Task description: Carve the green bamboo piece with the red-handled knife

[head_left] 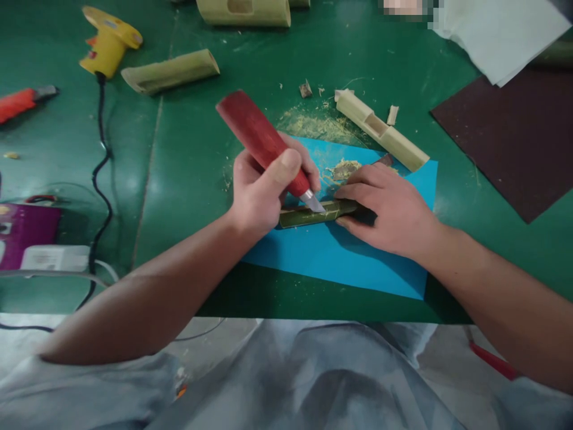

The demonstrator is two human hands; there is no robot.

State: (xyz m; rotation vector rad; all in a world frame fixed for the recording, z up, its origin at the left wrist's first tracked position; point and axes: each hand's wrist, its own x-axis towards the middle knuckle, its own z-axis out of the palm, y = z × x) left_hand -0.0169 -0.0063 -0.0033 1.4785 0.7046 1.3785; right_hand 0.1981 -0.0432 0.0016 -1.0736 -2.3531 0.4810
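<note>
The work looked partway through, with the cutting of one piece in hand. On the near part of the green table [192, 179], the dark green bamboo piece [308, 218] lay on a blue sheet [380, 269], between the two hands. The left hand [260, 190] was closed round the red handle of a knife [264, 134], its thumb along the grip, and the blade tip met the bamboo's upper surface. The right hand [394, 206] pinched the piece at its right end, thumb on the near side and fingers on the far side. Pale threads and scratches showed by the tip, so some cutting seemed done there; how deep it went could not be told, and no finished opening was visible on that face. Just beyond, a paler bamboo length [356, 108] lay partly on the sheet's far right corner with a squared notch already in it, and a loose chip [393, 115] beside it. Shavings [347, 169] on the sheet and yellowish dust [313, 123] farther off also spoke of cutting done. At the far edge, a thick bamboo tube [268, 13] had an opening too, while a slanted-end tube [172, 73] at far left showed none on its visible side.
</note>
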